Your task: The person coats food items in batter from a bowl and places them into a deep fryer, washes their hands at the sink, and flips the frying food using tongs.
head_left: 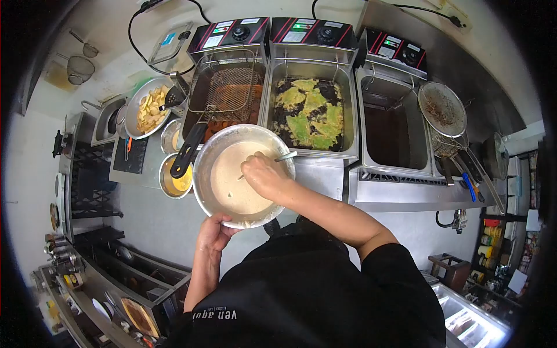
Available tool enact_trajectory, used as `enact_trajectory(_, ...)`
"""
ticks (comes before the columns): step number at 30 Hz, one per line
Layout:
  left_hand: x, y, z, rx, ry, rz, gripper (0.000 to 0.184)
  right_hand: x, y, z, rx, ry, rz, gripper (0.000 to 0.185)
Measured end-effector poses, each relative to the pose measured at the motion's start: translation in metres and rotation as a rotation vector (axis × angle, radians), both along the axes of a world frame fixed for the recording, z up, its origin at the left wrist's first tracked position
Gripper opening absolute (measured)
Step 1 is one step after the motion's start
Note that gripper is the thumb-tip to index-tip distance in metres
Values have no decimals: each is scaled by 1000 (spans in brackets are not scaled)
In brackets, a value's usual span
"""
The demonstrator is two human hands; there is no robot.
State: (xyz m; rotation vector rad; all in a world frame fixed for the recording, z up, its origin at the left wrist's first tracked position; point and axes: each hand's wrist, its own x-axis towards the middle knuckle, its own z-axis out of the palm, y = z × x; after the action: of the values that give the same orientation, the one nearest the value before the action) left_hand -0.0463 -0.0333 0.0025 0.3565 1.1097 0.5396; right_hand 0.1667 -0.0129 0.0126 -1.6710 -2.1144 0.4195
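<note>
A large metal bowl [203, 200] of pale, creamy batter [229, 188] is tilted a little at the counter's front edge. My left hand [217, 232] grips its near rim from below, thumb up against the side. Over the batter, my right hand [266, 176] is closed, fingers pressed together at the surface; what they pinch is too small to make out. A metal spoon handle [286, 156] crosses the bowl's right rim beside that hand. Behind the bowl, green battered pieces [313, 119] float in dark oil in the middle fryer [355, 139].
Left fryer [223, 87] holds a wire basket [232, 101], its black handle [188, 151] reaching toward the bowl. The right fryer [394, 133] has a strainer [442, 109] beside it. Further left are a bowl of yellow pieces [152, 108] and a bowl of yellow liquid [176, 177].
</note>
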Motion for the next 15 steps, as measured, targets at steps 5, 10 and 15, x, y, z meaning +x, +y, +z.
enact_trajectory(5,-1,-2,-1,16,5,8,48,0,5,-4,24,-11,7,15)
enact_trajectory(10,5,-2,1,41,-10,10,45,13,10,0,39,-18,22,14)
enact_trajectory(15,9,-3,3,68,10,49,43,21,22,-2,-16,-17,22,12)
